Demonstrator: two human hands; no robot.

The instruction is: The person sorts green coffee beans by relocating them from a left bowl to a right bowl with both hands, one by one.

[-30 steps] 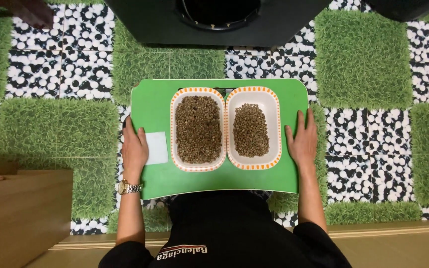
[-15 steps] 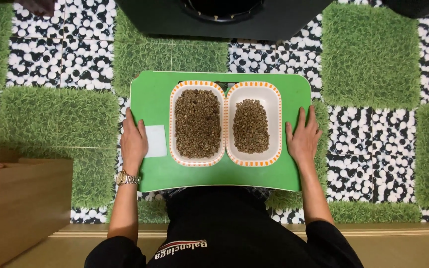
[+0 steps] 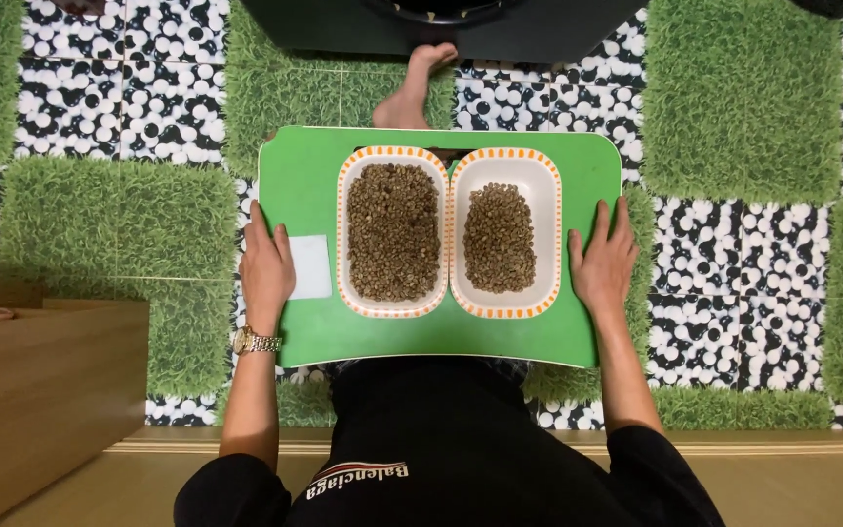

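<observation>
A green lap tray lies across my lap. On it stand two white rectangular dishes with orange-dashed rims, side by side. The left dish is nearly full of brown beans; the right dish holds a smaller heap. My left hand lies flat on the tray's left edge, fingers together, partly over a white square of paper. My right hand lies flat on the tray's right edge, fingers slightly apart. Neither hand holds anything.
The floor is tiled in green turf squares and black-and-white pebble squares. A bare foot shows beyond the tray's far edge, below a dark object. A wooden box stands at lower left.
The view has shifted, so the tray sits higher in the frame. A bare foot has come into view beyond the tray. Both hands stay flat on the tray's sides.
</observation>
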